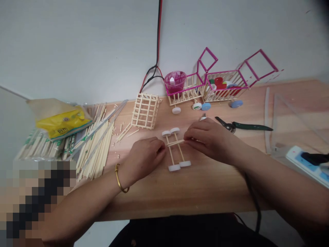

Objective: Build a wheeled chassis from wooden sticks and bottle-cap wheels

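Note:
A small chassis of wooden sticks (176, 148) with white bottle-cap wheels at both ends lies on the wooden table (205, 185). My left hand (144, 158), a gold bangle on its wrist, is curled with its fingertips pinching the left end of a cross stick on the frame. My right hand (209, 139) pinches the right end of the same cross stick. A glue gun nozzle (203, 117) peeks out just behind my right hand.
A stick lattice (145, 110) lies behind the chassis. Two pink-framed stick carts (205, 84) hold a pink cup and bottle caps by the wall. Green cutters (244, 126) lie at the right, a power strip (308, 164) beyond. Bundled chopsticks (95, 144) and a yellow bag (61, 121) sit at the left.

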Motion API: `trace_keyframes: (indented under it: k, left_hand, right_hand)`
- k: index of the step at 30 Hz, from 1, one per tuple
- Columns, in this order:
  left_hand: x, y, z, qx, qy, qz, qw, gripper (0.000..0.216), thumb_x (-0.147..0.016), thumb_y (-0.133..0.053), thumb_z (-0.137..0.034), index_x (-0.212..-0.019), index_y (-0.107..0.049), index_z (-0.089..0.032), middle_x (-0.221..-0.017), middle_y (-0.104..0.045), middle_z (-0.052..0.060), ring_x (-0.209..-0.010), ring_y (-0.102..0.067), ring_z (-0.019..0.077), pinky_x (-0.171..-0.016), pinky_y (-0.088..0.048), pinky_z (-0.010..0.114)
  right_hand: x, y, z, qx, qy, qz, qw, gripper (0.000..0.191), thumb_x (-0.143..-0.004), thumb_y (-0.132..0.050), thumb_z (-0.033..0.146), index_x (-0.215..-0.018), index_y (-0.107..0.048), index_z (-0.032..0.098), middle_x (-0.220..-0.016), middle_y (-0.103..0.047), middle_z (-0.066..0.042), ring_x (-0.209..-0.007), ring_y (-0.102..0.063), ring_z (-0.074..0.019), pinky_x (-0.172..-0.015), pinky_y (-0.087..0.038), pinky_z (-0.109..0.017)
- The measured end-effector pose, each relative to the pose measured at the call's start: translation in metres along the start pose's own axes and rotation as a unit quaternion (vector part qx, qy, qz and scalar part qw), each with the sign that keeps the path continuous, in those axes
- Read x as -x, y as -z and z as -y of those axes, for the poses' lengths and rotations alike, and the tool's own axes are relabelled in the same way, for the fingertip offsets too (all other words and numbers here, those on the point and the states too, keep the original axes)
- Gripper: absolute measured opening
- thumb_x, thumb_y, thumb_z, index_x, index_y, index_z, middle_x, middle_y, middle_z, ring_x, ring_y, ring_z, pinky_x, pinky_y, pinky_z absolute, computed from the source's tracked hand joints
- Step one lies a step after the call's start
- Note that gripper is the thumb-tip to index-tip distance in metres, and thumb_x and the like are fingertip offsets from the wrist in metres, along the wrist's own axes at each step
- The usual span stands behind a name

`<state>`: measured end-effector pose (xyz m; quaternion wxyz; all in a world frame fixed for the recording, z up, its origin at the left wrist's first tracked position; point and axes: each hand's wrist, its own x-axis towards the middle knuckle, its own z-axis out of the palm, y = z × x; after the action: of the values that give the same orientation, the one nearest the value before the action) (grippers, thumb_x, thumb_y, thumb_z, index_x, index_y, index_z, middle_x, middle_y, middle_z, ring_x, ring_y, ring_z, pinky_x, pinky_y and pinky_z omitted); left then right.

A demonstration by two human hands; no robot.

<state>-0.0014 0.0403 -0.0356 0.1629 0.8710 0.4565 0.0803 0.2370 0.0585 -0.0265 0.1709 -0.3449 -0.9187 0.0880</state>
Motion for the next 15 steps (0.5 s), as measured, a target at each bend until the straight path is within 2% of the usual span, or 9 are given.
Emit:
trace_keyframes:
  k: [7, 15]
  left_hand:
    - [-0.0008, -0.0061, -0.0003, 0.025, -0.015, -0.012, 1.0, 0.021, -0.089, -0.048, -0.027, -0.084, -0.065, -0.017, -0.077, -0.065, 0.003, -0.072, -0.059, 0.0148, -0.067, -0.044, 0.027]
    - [-0.0036, -0.0072, 0.0005, 0.014, -0.011, -0.037, 0.999, 0.018, -0.088, -0.05, -0.026, -0.079, -0.062, -0.017, -0.074, -0.063, 0.002, -0.068, -0.057, 0.0147, -0.062, -0.042, 0.027]
  right_hand:
    - [0.0008, -0.0013, -0.0012, -0.001, -0.01, 0.014, 1.0, 0.015, -0.091, -0.048, 0.025, -0.086, -0.06, 0.018, -0.082, -0.061, -0.004, -0.079, -0.055, -0.0173, -0.073, -0.034, -0.032]
    - [0.0004, -0.003, -0.0018, 0.011, -0.019, 0.029, 0.999, 0.013, -0.09, -0.05, 0.023, -0.085, -0.061, 0.017, -0.08, -0.062, -0.004, -0.078, -0.055, -0.0173, -0.074, -0.035, -0.032]
